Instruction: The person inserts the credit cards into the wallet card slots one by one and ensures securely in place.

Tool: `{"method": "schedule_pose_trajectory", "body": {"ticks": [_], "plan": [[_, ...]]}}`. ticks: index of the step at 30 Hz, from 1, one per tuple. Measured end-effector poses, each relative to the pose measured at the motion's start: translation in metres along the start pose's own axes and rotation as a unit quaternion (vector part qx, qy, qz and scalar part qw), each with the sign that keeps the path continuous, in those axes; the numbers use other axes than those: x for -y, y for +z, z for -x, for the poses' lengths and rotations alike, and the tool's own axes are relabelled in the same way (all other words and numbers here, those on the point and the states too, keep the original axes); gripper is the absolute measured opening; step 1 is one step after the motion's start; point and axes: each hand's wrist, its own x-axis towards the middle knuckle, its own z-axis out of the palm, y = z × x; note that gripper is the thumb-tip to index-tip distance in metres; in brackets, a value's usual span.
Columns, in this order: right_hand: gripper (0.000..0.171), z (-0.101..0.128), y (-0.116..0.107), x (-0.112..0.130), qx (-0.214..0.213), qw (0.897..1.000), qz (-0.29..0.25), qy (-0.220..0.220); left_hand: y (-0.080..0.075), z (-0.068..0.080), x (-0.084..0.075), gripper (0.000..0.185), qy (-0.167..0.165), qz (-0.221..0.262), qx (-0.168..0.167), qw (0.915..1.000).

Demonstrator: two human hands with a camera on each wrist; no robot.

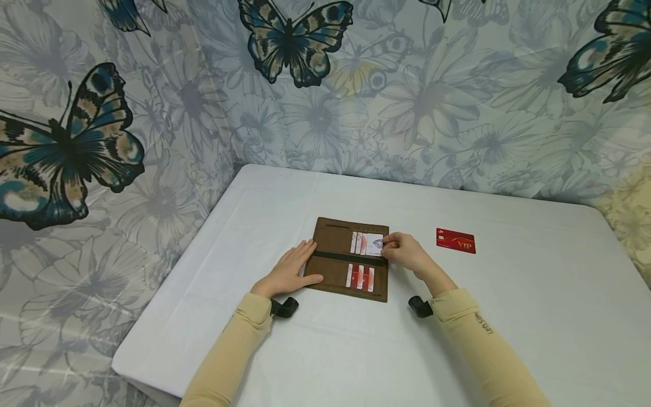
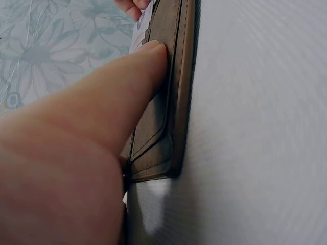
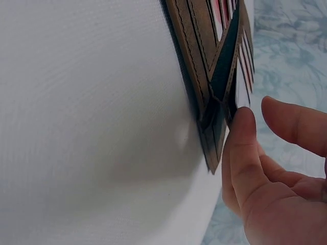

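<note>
A brown wallet point(image 1: 330, 277) lies unfolded on the white table, a dark fold across its middle. My left hand point(image 1: 291, 269) rests on its left edge with the fingers extended; its thumb point(image 2: 153, 64) presses the leather in the left wrist view. Overlapping cards sit in the upper half, the outermost a white card point(image 1: 374, 244) with a printed picture. Red-and-white cards point(image 1: 360, 277) fill slots in the lower half. At the wallet's right edge, my right hand point(image 1: 407, 254) touches the white card's end. The right wrist view shows a gap between two of its fingertips point(image 3: 244, 120).
A red card point(image 1: 455, 241) marked VIP lies on the table right of the wallet. The white-covered table point(image 1: 285, 192) meets walls draped in floral and butterfly cloth point(image 1: 315, 124) at the back and left. Black wrist devices point(image 1: 420, 307) sit by the sleeves.
</note>
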Motion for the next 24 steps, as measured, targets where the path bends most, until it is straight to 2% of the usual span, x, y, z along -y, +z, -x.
{"method": "schedule_pose_trajectory", "body": {"ticks": [6, 13, 24], "plan": [[0.038, 0.0002, 0.0002, 0.0004, 0.010, 1.000, 0.016, -0.007, 0.0019, -0.0002, 0.0025, 0.085, 0.008, 0.002, -0.008, 0.9999], [0.041, -0.0007, 0.0024, 0.0002, 0.038, 0.999, 0.012, -0.025, 0.0008, -0.0003, 0.0015, 0.085, 0.004, 0.001, -0.003, 1.0000], [0.043, -0.0068, 0.0065, -0.0035, 0.052, 0.998, 0.010, -0.022, -0.0005, -0.0001, 0.0004, 0.085, 0.007, 0.005, -0.004, 1.0000]]}}
